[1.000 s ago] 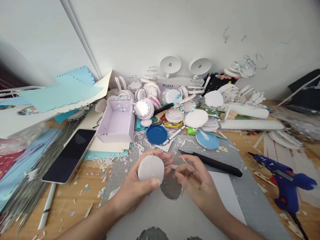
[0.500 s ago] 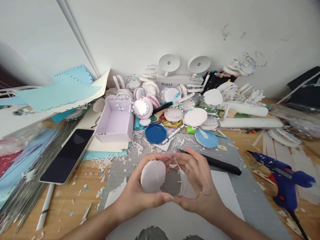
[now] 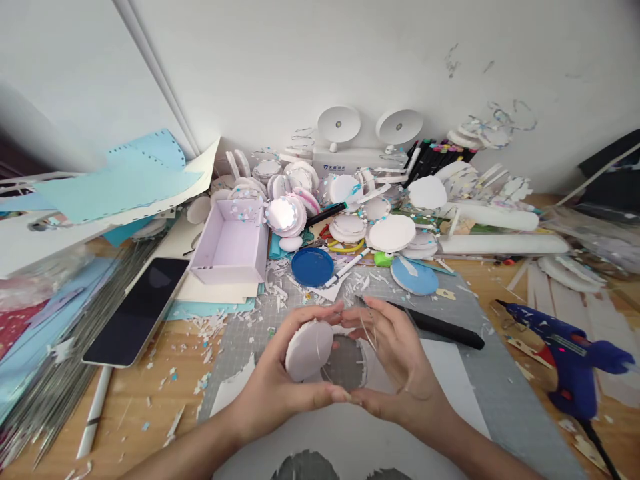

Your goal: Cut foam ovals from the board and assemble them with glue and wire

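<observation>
My left hand [image 3: 280,380] grips a white foam disc [image 3: 309,349], fingers curled round its edge, holding it tilted above a grey cutting mat [image 3: 240,333]. My right hand [image 3: 397,363] is cupped beside it, fingers bent round a thin clear plastic strip [image 3: 367,327] curved into a ring against the disc. Thumbs of both hands meet below the disc. Under them lies a white sheet [image 3: 450,380] with a round cut-out hole [image 3: 345,363].
A blue glue gun [image 3: 570,363] lies at the right. A black knife [image 3: 440,327] rests behind my right hand. A phone [image 3: 137,310], a lilac box [image 3: 230,243], a blue lid [image 3: 313,267], several white discs [image 3: 393,233] and markers [image 3: 435,160] crowd the back. Paper stacks [image 3: 45,320] fill the left.
My right hand closed in on the disc, going from a loose pinch to a cupped grip with the clear strip curved round. Both hands shifted slightly right.
</observation>
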`<state>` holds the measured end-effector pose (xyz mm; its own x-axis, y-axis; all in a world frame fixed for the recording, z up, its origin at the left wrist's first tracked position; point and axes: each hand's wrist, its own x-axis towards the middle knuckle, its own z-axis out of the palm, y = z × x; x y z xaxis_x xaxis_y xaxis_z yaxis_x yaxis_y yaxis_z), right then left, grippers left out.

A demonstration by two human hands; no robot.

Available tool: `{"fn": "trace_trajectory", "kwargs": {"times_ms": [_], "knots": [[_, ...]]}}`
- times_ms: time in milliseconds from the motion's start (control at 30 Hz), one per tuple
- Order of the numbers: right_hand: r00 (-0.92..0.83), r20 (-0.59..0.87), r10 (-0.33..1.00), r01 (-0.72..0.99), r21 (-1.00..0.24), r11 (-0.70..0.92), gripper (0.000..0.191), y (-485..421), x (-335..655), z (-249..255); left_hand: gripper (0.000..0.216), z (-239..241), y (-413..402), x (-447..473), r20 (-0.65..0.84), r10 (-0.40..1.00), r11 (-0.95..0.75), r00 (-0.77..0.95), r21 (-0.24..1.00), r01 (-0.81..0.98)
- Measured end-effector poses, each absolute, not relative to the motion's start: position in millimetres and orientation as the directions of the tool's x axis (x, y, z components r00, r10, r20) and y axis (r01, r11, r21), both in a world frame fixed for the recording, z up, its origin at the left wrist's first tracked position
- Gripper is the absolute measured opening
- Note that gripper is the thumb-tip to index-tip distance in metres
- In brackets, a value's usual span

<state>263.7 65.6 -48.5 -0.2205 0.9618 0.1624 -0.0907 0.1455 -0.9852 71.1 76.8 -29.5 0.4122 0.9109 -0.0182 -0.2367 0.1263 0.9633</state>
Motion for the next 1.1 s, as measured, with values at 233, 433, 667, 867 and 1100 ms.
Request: {"fn": "trace_trajectory", "kwargs": {"times_ms": [233,433,667,867,1100], "knots": [[-0.221,0.154,0.963,-0.009,-0.988,0.155,0.084,64,267,-49,0.060,-25,75,69,-0.009,0.901,0.115,0.433,0.969,-0.220],[-0.106,0.135,0.985,-0.011,-0.991,0.134,0.080,70,271,-49,0.046,-30,78,74,-0.228,0.890,0.404,0.395,0.798,-0.447],[-0.105,0.116,0.988,-0.017,-0.993,0.115,0.082,71,271,-51,0.036,-28,84,75,-0.261,0.864,0.484,0.431,0.664,-0.570],[-0.057,0.090,0.994,0.136,-0.986,0.097,0.078,69,269,-39,0.044,-25,82,72,-0.104,0.876,0.365,0.471,0.782,-0.505],[-0.107,0.070,0.992,0.053,-0.996,0.076,0.082,60,267,-41,0.061,-28,82,76,-0.019,0.887,0.287,0.462,0.807,-0.517]]}}
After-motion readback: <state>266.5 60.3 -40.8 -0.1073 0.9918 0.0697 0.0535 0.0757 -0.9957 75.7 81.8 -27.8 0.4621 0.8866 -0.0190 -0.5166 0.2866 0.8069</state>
